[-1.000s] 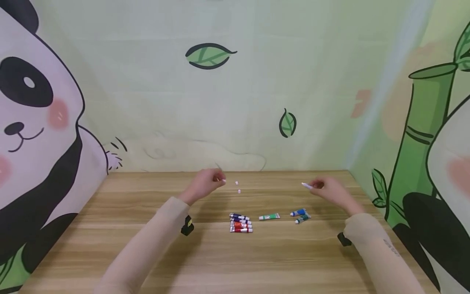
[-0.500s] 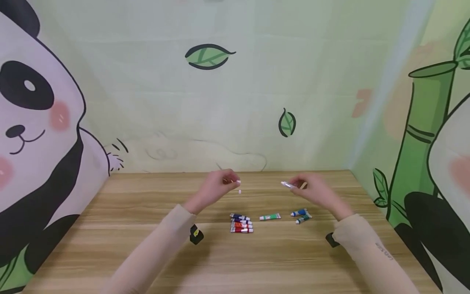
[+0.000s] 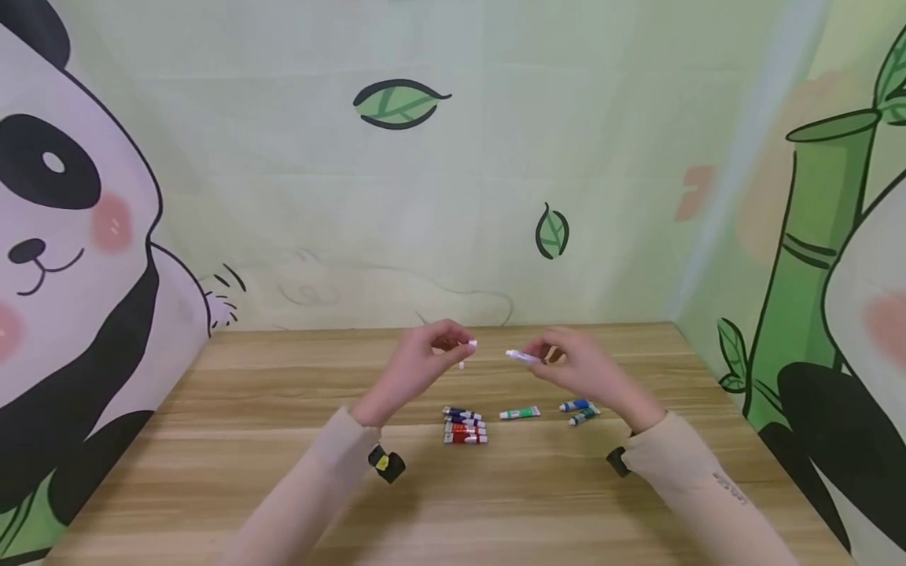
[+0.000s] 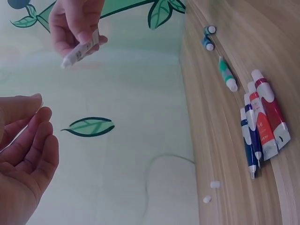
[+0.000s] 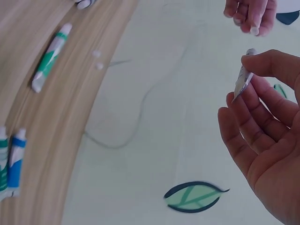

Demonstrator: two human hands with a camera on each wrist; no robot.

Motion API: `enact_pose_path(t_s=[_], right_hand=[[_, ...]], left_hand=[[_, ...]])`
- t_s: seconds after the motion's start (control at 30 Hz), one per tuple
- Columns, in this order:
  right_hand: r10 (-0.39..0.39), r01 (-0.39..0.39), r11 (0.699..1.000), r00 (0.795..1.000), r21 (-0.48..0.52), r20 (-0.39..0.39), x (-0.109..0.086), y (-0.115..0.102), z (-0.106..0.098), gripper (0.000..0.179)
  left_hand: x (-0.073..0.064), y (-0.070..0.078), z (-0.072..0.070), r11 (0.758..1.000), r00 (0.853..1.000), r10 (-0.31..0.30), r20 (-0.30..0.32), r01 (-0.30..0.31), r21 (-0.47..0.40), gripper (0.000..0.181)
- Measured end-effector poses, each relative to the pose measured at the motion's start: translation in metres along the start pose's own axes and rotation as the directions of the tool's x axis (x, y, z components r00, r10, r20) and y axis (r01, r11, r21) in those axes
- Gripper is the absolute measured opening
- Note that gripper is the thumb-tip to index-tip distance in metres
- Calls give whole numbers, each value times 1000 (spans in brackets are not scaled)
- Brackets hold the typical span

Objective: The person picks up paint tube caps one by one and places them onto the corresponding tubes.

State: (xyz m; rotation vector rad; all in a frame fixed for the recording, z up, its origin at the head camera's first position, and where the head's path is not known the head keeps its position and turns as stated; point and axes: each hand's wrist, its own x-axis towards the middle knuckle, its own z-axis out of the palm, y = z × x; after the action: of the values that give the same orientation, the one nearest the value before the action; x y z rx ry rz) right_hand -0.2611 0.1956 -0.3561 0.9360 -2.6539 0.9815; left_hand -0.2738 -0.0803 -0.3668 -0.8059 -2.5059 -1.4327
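In the head view, my left hand pinches a small white cap between thumb and forefinger, above the far part of the table. Facing it across a short gap, my right hand pinches a white paint tube, its narrow end pointing left toward the cap. The right wrist view shows the tube between thumb and fingertips. In the left wrist view the cap is mostly hidden by the fingers. Two small white pieces, one a cap-like piece and one a rounder piece, lie on the table.
Several paint tubes, red, orange and dark blue, lie side by side on the wooden table. A green tube lies right of them. A blue tube and a dark green tube lie farther right. A printed cloth stands behind.
My right hand has moved left with the white paint tube. My left hand has moved right with the cap, so the two are much closer together. The tubes on the table stay put.
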Motion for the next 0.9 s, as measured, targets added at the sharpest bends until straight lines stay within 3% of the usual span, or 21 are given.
enact_pose_path(t_s=[0.3,0.57,0.9], right_hand=[[-93,93,996,996,10,-12,2,-25,3,15],[-98,99,995,995,25,-8,4,-26,9,16],[-117,116,993,993,38,14,4,-23,18,15]], left_hand=[[-12,9,5,998,998,66,-11,-66,-4,11],[-15,12,10,991,992,130,-8,-130,-13,9],[-20,12,16,991,991,135,5,-135,10,8]])
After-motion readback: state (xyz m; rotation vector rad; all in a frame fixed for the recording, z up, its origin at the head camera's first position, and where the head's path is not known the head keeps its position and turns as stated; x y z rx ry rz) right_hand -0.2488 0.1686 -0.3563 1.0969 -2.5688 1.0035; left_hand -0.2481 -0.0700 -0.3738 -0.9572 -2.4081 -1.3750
